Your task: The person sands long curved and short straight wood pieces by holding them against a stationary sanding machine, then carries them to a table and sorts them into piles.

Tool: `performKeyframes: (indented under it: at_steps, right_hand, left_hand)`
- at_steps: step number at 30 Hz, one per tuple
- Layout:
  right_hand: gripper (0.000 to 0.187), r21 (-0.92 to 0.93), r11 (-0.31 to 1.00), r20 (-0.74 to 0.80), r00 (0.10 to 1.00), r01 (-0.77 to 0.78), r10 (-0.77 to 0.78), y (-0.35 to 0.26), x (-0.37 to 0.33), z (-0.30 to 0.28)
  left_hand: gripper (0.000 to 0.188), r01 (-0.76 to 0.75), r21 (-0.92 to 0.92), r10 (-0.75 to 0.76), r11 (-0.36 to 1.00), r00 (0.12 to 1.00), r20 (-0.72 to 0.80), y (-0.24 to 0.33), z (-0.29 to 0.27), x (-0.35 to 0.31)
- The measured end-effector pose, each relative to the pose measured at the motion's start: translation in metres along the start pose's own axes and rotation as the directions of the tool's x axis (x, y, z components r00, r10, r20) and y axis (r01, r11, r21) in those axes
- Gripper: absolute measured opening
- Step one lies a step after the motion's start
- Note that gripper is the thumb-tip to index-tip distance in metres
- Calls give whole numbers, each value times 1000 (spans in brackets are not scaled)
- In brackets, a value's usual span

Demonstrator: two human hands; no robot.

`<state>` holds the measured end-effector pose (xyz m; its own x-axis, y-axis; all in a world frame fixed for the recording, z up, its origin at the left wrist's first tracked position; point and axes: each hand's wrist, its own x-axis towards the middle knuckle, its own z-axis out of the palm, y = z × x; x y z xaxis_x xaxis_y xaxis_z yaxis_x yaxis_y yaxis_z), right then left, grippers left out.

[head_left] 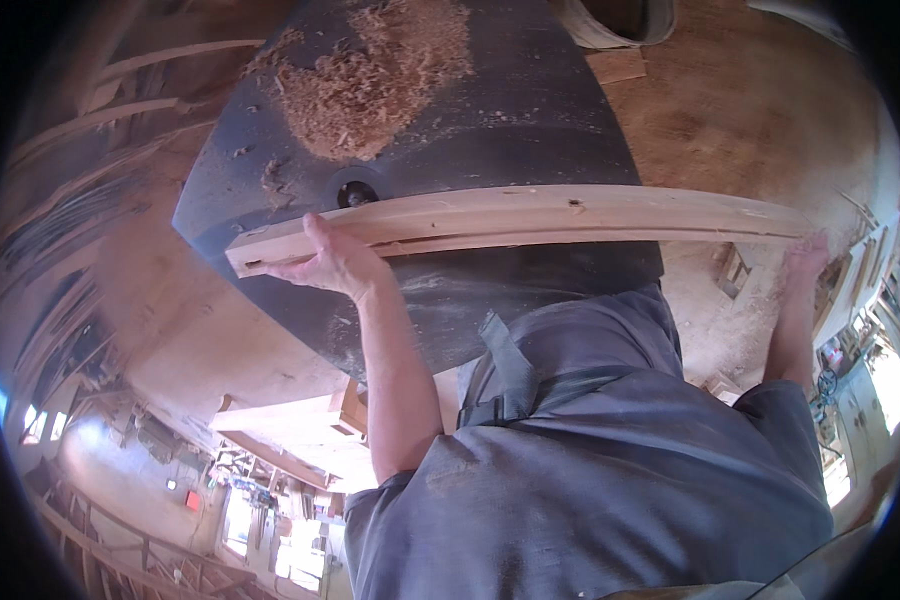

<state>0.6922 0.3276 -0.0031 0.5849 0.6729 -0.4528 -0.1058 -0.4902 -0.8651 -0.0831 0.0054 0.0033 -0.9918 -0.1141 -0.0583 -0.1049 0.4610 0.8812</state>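
A long, pale wooden beam (pixel 530 215) lies crosswise in front of me, above a dark machine table (pixel 560 140). Near its left end, my left hand (pixel 342 262) is closed round it, with the thumb on the upper side and the fingers underneath. Far out on the right, my right hand (pixel 808 252) grips the other end, though its fingers are small and blurred. A small dark slot shows in the beam's face, and a groove runs along its near edge. Just beyond the left hand is a round opening (pixel 356 192) in the table, with a dark part in it.
A heap of wood shavings (pixel 375 85) covers the table's far part. A round, pale container (pixel 625 25) stands past its far right edge. Lengths of wood (pixel 60 220) are stacked at the left. A wooden piece (pixel 300 425) lies behind my left arm. Sawdust coats the floor (pixel 750 90).
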Motion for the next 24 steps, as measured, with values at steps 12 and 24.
performKeyframes:
  at_steps: [12, 24]
  right_hand:
    - [31, -344, 932, 5, 992, -117, 127, 4, 2, 53]
    - [28, -392, 920, 15, 999, -28, 37, 7, -36, 98]
  left_hand:
    - [92, -98, -143, 104, 985, 994, 37, -2, -7, 15]
    - [88, -70, -96, 73, 993, 997, 27, -9, -22, 60]
